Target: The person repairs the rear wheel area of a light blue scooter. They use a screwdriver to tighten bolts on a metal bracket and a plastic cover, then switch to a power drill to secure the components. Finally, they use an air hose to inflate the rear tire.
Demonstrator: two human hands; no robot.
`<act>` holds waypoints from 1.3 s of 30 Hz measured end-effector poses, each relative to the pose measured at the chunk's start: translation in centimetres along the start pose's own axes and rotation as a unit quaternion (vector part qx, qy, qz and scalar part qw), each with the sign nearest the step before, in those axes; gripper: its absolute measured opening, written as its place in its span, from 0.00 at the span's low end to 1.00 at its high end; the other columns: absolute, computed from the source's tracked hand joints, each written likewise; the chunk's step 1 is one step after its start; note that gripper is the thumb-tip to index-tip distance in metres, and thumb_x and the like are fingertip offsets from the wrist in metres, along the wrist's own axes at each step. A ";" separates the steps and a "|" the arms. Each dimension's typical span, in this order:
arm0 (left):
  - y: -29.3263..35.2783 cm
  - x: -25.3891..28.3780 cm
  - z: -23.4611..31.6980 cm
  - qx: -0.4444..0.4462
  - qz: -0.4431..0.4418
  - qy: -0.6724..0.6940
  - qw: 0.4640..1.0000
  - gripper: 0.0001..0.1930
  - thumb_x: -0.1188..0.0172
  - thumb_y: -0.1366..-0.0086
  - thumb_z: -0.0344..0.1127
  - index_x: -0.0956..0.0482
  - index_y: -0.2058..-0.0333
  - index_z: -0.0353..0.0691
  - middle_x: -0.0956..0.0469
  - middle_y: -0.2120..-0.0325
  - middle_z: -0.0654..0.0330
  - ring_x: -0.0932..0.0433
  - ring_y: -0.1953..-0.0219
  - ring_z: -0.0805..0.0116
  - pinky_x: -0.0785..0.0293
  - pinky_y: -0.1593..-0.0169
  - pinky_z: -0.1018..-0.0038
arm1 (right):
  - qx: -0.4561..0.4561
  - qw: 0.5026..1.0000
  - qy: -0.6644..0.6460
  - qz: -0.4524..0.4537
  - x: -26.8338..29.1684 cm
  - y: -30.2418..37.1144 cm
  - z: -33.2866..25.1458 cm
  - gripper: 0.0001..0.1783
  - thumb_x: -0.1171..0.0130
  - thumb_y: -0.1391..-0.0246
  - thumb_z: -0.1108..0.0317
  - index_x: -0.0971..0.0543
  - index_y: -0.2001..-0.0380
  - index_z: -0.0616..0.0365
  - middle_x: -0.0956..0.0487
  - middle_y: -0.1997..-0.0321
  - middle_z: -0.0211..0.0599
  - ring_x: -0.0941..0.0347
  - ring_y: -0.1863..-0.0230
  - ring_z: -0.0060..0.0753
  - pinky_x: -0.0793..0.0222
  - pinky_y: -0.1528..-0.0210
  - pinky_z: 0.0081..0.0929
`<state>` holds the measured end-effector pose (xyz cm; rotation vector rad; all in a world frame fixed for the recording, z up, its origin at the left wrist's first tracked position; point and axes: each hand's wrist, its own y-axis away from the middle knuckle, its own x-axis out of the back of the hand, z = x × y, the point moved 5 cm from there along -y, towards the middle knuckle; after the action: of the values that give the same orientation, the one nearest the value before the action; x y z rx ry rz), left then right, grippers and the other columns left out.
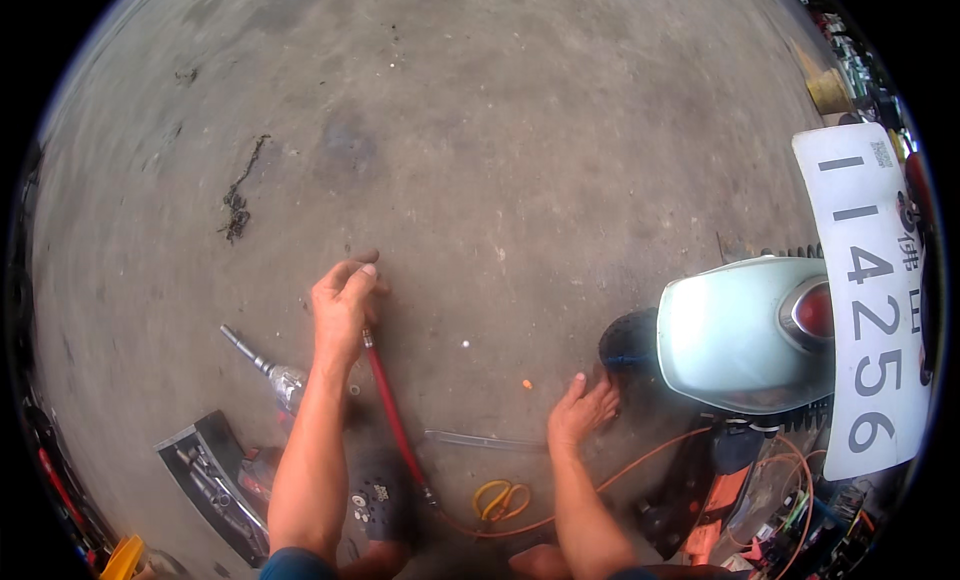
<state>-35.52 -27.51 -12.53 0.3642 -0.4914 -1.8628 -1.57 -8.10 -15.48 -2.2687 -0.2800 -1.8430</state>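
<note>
My left hand (345, 298) is closed over the floor, fingers curled round the metal-tipped end of a red hose (385, 390). The hose's tip is hidden by the hand. Lower right, my right hand (583, 412) has its fingers stretched out beside the black tyre (628, 342) of a scooter; whether they touch it I cannot tell. Above the tyre sits a pale mint-green rear fender (720, 330) with a red tail light (812, 310). A white number plate (865, 300) stands at its right.
Left of my left forearm lie a metal power tool (285, 380) and a dark tray (195, 445) of sockets and wrenches. Yellow-handled scissors (490, 500), a clear strip (485, 441) and an orange hose (640, 460) lie low in the middle. Cluttered tools crowd the lower right.
</note>
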 end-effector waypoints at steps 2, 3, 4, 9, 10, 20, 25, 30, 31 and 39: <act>0.1 0.1 0.0 -0.052 0.003 -0.034 0.998 0.12 0.40 0.37 0.35 0.18 0.57 0.36 0.17 0.72 0.57 0.23 0.79 0.74 0.29 0.78 0.77 | 0.002 1.000 0.011 0.000 -0.1 0.0 -0.3 0.25 0.49 0.40 0.54 0.30 0.51 0.68 0.33 0.44 0.59 0.41 0.41 0.58 0.48 0.41 0.51; 0.1 -0.2 -0.3 -0.108 0.001 -0.066 0.992 0.12 0.40 0.37 0.36 0.18 0.58 0.36 0.17 0.71 0.57 0.23 0.77 0.73 0.28 0.76 0.76 | 0.003 1.000 0.017 0.000 -0.1 0.0 -0.4 0.25 0.49 0.40 0.54 0.30 0.52 0.68 0.33 0.44 0.59 0.41 0.41 0.59 0.47 0.41 0.51; 0.6 -0.9 0.1 -0.162 -0.002 -0.098 0.982 0.12 0.40 0.37 0.36 0.18 0.59 0.36 0.17 0.70 0.57 0.22 0.76 0.73 0.26 0.73 0.75 | 0.006 1.000 0.017 0.001 0.0 0.0 -0.4 0.25 0.49 0.40 0.54 0.30 0.52 0.68 0.33 0.45 0.59 0.41 0.41 0.59 0.47 0.42 0.51; 6.5 -5.8 -0.2 -0.340 -0.219 -0.513 0.757 0.09 0.40 0.43 0.39 0.24 0.69 0.40 0.25 0.47 0.54 0.19 0.64 0.55 0.23 0.63 0.66 | 0.013 1.000 0.013 0.017 0.1 -0.1 -0.3 0.26 0.48 0.41 0.54 0.30 0.52 0.67 0.33 0.45 0.59 0.40 0.42 0.59 0.46 0.42 0.51; 6.8 -6.0 -1.2 -0.326 -0.239 -0.521 0.751 0.09 0.40 0.43 0.39 0.24 0.69 0.40 0.26 0.46 0.54 0.19 0.63 0.54 0.22 0.62 0.65 | 0.011 1.000 0.010 0.018 0.1 -0.1 -0.4 0.26 0.48 0.41 0.54 0.30 0.52 0.67 0.33 0.45 0.59 0.40 0.42 0.59 0.46 0.42 0.51; 10.2 -9.1 -3.1 -0.333 -0.256 -0.629 0.654 0.09 0.43 0.42 0.38 0.22 0.70 0.39 0.24 0.49 0.51 0.19 0.64 0.56 0.21 0.62 0.63 | 0.011 1.000 0.005 0.017 1.5 0.0 0.5 0.25 0.45 0.43 0.56 0.29 0.49 0.64 0.32 0.41 0.53 0.39 0.40 0.54 0.46 0.42 0.49; 10.1 -7.5 -2.1 0.079 -0.223 -0.075 0.969 0.15 0.47 0.35 0.40 0.18 0.70 0.35 0.23 0.82 0.56 0.32 0.84 0.69 0.36 0.83 0.71 | 0.014 0.999 -0.028 0.023 2.5 0.1 0.7 0.25 0.44 0.45 0.56 0.30 0.48 0.60 0.32 0.39 0.46 0.40 0.39 0.52 0.46 0.41 0.48; 11.4 -9.6 -4.7 0.274 -0.198 0.280 0.899 0.15 0.48 0.37 0.44 0.25 0.72 0.37 0.34 0.87 0.60 0.37 0.86 0.66 0.47 0.86 0.74 | 0.013 0.997 -0.069 0.020 3.0 -0.5 1.5 0.26 0.41 0.47 0.57 0.29 0.48 0.59 0.33 0.38 0.44 0.40 0.39 0.51 0.46 0.41 0.48; 12.4 -11.0 -5.0 0.283 -0.214 0.314 0.881 0.15 0.48 0.37 0.44 0.25 0.73 0.38 0.35 0.87 0.60 0.37 0.86 0.65 0.47 0.85 0.74 | 0.017 0.997 -0.075 0.021 3.2 -0.7 2.2 0.26 0.41 0.47 0.57 0.29 0.48 0.58 0.33 0.38 0.44 0.40 0.39 0.51 0.46 0.41 0.48; 20.3 -22.2 -4.5 0.135 -0.345 0.362 0.856 0.10 0.47 0.39 0.33 0.23 0.65 0.33 0.19 0.66 0.47 0.18 0.66 0.51 0.22 0.70 0.67 | 0.031 0.989 -0.138 -0.051 3.4 -1.5 3.5 0.27 0.42 0.45 0.54 0.29 0.48 0.61 0.34 0.37 0.44 0.44 0.35 0.52 0.49 0.38 0.50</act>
<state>-9.43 -13.21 -6.01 1.5301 -0.0817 -2.1223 1.97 -5.68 -12.80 -2.5059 -0.4987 -1.5361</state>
